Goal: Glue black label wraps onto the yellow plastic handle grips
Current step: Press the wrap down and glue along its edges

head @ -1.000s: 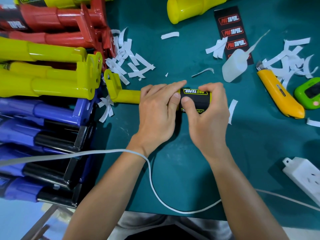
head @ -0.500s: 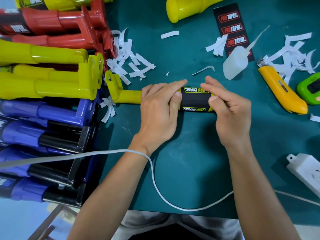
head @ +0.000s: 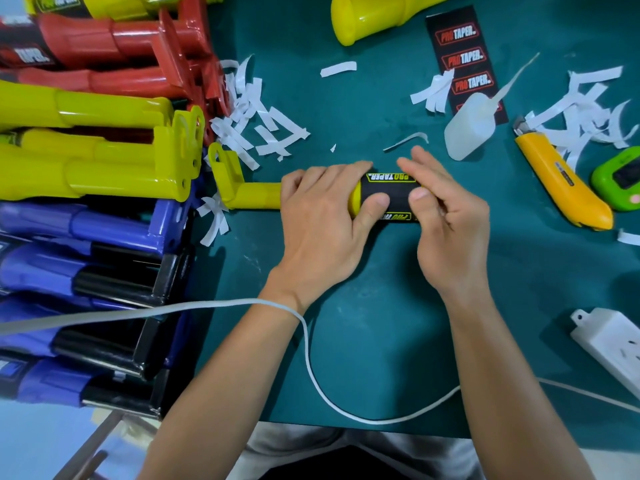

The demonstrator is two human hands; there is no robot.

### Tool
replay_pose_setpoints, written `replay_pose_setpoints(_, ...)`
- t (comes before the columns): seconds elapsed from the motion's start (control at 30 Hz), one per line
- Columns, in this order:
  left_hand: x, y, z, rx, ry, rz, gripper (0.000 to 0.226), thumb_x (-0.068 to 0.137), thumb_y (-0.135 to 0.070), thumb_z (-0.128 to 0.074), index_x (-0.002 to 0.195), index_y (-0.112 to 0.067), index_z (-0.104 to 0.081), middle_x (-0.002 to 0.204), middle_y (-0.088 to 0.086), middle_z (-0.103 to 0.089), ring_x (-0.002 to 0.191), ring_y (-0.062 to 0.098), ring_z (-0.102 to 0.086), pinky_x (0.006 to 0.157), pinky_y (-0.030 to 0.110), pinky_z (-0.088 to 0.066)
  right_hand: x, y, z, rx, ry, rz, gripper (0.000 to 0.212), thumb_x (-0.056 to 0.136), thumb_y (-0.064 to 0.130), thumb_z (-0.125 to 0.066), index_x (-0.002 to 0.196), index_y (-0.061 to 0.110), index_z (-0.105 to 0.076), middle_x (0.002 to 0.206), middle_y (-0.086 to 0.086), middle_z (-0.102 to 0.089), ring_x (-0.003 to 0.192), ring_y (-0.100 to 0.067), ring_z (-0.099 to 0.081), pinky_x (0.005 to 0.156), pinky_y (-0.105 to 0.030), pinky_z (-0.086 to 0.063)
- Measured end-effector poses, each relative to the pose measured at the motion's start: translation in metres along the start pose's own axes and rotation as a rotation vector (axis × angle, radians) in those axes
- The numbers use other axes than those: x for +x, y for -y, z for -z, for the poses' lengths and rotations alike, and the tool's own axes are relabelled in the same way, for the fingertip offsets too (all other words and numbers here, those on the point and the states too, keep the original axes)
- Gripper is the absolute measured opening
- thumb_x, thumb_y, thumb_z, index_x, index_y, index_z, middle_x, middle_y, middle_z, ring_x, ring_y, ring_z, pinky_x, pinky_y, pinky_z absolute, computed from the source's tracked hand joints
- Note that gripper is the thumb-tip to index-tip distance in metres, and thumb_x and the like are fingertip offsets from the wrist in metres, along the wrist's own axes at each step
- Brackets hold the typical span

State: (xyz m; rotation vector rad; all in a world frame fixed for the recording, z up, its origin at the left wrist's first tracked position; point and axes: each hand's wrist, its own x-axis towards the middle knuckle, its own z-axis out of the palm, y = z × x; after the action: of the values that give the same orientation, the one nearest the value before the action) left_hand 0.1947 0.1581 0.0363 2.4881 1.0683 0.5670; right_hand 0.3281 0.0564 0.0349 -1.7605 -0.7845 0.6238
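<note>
A yellow plastic handle grip (head: pixel 249 194) lies sideways on the green mat (head: pixel 381 323), its bracket end pointing left. A black label wrap (head: pixel 393 195) with yellow lettering sits around its right end. My left hand (head: pixel 322 230) grips the handle's middle, thumb pressed on the label's left edge. My right hand (head: pixel 446 223) holds the label end, fingers over the top and thumb pressing the front. A sheet of black labels (head: pixel 464 57) and a white glue bottle (head: pixel 471 128) lie at the upper right.
Stacked yellow (head: pixel 86 168), red (head: pixel 104 39) and blue (head: pixel 79 230) handles fill the left side. White paper strips (head: pixel 256 129) are scattered about. An orange utility knife (head: pixel 561 181), a green device (head: pixel 620 181), a white power strip (head: pixel 613 344) and a white cable (head: pixel 311 368) lie around.
My right hand shifted from over the label's right end, its fingers now laid along the top of the label with the thumb pressing the front. The left hand kept its hold.
</note>
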Motion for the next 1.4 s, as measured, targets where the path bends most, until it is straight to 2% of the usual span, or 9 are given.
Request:
replay_pose_setpoints(0.23, 0.001, 0.002, 0.000, -0.129, -0.075, 0.007, 0.037, 0.108, -0.023, -0.043, 0.129, -0.014, -0.071, 0.116, -0.005, -0.075, 0.101, 0.019, -0.062, 0.097, 0.032, -0.031, -0.007, 0.009, -0.028, -0.122, -0.143, 0.054, 0.025, 0.091, 0.015, -0.071, 0.115, 0.012, -0.068, 0.118, 0.003, -0.065, 0.113, -0.007, -0.059, 0.098, -0.021, -0.045)
replay_pose_setpoints(0.4, 0.001, -0.003, -0.003, 0.009, -0.033, 0.032, 0.046, 0.103, -0.051, -0.046, 0.127, -0.020, -0.072, 0.115, -0.008, -0.074, 0.103, 0.019, -0.062, 0.098, 0.036, -0.032, -0.006, 0.006, -0.016, -0.068, -0.077, 0.031, 0.025, 0.099, 0.009, -0.062, 0.121, 0.015, -0.072, 0.140, 0.000, -0.062, 0.131, -0.009, -0.057, 0.109, -0.025, -0.045)
replay_pose_setpoints(0.5, 0.003, -0.003, -0.004, 0.012, -0.048, 0.026, 0.044, 0.105, -0.047, -0.045, 0.126, -0.020, -0.072, 0.113, -0.008, -0.074, 0.100, 0.021, -0.063, 0.096, 0.038, -0.033, -0.002, 0.006, -0.006, 0.061, -0.029, -0.038, 0.037, 0.099, 0.005, -0.054, 0.123, 0.026, -0.072, 0.146, -0.002, -0.060, 0.137, -0.004, -0.054, 0.113, -0.033, -0.046)
replay_pose_setpoints(0.63, 0.003, -0.004, -0.005, -0.084, -0.127, 0.049, 0.038, 0.107, -0.023, -0.042, 0.126, -0.013, -0.073, 0.109, -0.003, -0.077, 0.095, 0.022, -0.065, 0.096, 0.035, -0.033, 0.000, 0.011, -0.012, 0.189, -0.111, -0.111, 0.036, 0.096, 0.000, -0.053, 0.112, 0.024, -0.076, 0.132, -0.001, -0.071, 0.129, -0.006, -0.062, 0.108, -0.026, -0.048)
replay_pose_setpoints(0.77, 0.003, -0.005, -0.006, -0.014, -0.110, 0.058, 0.043, 0.107, -0.037, -0.043, 0.126, -0.014, -0.073, 0.105, -0.004, -0.077, 0.094, 0.022, -0.066, 0.095, 0.040, -0.037, -0.007, 0.016, -0.030, -0.008, -0.191, -0.026, 0.016, 0.093, 0.011, -0.069, 0.108, 0.017, -0.068, 0.111, 0.005, -0.070, 0.107, -0.006, -0.064, 0.092, -0.013, -0.044)
replay_pose_setpoints(0.83, 0.004, -0.005, -0.006, 0.015, -0.109, 0.055, 0.044, 0.106, -0.041, -0.043, 0.125, -0.015, -0.074, 0.101, -0.005, -0.077, 0.091, 0.023, -0.065, 0.094, 0.040, -0.037, -0.008, 0.015, -0.031, -0.051, -0.190, -0.014, 0.013, 0.096, 0.015, -0.069, 0.108, 0.015, -0.066, 0.106, 0.005, -0.067, 0.101, -0.006, -0.062, 0.089, -0.016, -0.045)
replay_pose_setpoints(1.03, 0.004, -0.006, -0.007, -0.122, -0.168, 0.119, 0.042, 0.107, -0.021, -0.038, 0.128, -0.009, -0.071, 0.100, 0.000, -0.077, 0.085, 0.025, -0.065, 0.097, 0.035, -0.036, -0.008, 0.009, -0.015, -0.038, -0.122, 0.005, 0.026, 0.105, 0.008, -0.051, 0.118, 0.008, -0.074, 0.129, -0.002, -0.070, 0.127, -0.007, -0.061, 0.108, -0.021, -0.044)
replay_pose_setpoints(1.23, 0.004, -0.007, -0.005, 0.023, -0.079, 0.089, 0.049, 0.103, -0.050, -0.045, 0.132, -0.019, -0.069, 0.097, -0.007, -0.075, 0.091, 0.021, -0.063, 0.097, 0.039, -0.036, -0.008, 0.016, -0.025, -0.060, -0.148, -0.032, 0.017, 0.100, 0.014, -0.058, 0.114, 0.012, -0.068, 0.117, 0.004, -0.069, 0.111, -0.007, -0.063, 0.096, -0.024, -0.050)
replay_pose_setpoints(1.4, 0.004, -0.004, -0.003, -0.133, -0.117, 0.094, 0.042, 0.107, -0.025, -0.038, 0.135, -0.012, -0.067, 0.099, -0.002, -0.075, 0.087, 0.024, -0.064, 0.098, 0.038, -0.037, -0.007, 0.012, -0.015, -0.083, -0.078, 0.012, 0.022, 0.103, 0.012, -0.055, 0.119, 0.013, -0.069, 0.126, 0.005, -0.069, 0.121, -0.006, -0.062, 0.103, -0.025, -0.048)
